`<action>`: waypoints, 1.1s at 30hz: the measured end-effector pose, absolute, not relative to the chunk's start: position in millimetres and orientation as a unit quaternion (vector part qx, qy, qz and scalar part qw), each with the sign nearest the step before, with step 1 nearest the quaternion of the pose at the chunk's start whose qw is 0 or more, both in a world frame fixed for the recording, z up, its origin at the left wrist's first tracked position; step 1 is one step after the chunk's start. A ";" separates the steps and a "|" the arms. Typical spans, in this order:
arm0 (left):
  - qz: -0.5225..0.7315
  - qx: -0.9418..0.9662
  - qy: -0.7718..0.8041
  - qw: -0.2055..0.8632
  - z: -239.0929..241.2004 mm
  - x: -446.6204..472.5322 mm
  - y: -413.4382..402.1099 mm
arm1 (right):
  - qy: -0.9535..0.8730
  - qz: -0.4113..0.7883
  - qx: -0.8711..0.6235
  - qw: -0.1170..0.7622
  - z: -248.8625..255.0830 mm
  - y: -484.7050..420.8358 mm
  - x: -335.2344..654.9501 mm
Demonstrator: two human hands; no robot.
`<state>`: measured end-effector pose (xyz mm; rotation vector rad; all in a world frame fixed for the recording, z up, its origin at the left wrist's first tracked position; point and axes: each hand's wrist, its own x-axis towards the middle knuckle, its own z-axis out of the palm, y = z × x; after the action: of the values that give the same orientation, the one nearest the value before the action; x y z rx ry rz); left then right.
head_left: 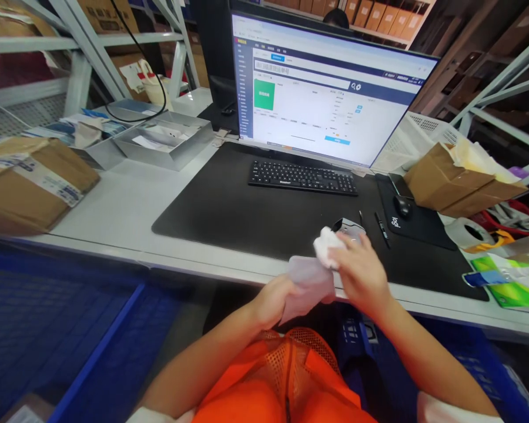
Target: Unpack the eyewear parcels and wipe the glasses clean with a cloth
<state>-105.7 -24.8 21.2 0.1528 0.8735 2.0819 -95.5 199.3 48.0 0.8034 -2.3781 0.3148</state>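
My left hand (pixel 275 301) is closed on a thin, pale pinkish-grey bag (pixel 306 282) just off the front edge of the desk. My right hand (pixel 364 273) pinches a crumpled white wad (pixel 327 247), perhaps tissue or soft wrapping, at the upper end of that bag. The wad and the bag touch or overlap; I cannot tell whether the wad is partly inside. Right behind my right fingers, a small silver-and-black object (pixel 350 228) lies on the black desk mat (pixel 211 205), partly hidden by the hand.
Behind the mat stand a keyboard (pixel 302 177) and a lit monitor (pixel 326 88). A mouse (pixel 402 205), a pen (pixel 382 229), a tape roll (pixel 469 233) and an open carton (pixel 454 176) are rightward. Leftward sit a taped box (pixel 35 182) and grey trays (pixel 167 138). Blue crates (pixel 97 352) flank me below.
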 end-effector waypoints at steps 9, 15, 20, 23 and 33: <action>0.840 -0.037 0.342 0.419 24.1 -101.4 -10.2 | -0.892 0.110 0.300 0.320 52.5 205.3 -87.8; 0.831 0.022 0.378 0.408 20.8 -100.3 -6.9 | -0.916 0.094 0.255 0.296 54.7 204.9 -78.6; 0.833 0.045 0.356 0.421 20.6 -97.3 -3.0 | -0.886 0.136 0.368 0.247 54.9 205.1 -77.9; 0.834 0.044 0.364 0.414 17.6 -95.9 -1.9 | -0.911 0.108 0.293 0.268 57.6 203.0 -77.0; 0.835 -0.028 0.326 0.443 14.4 -97.5 -5.0 | -0.919 0.076 0.237 0.304 49.1 231.4 -90.7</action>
<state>-97.5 -5.0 14.4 -0.0685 0.8076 2.0713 -90.7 231.4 49.1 0.6286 -2.4353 0.2021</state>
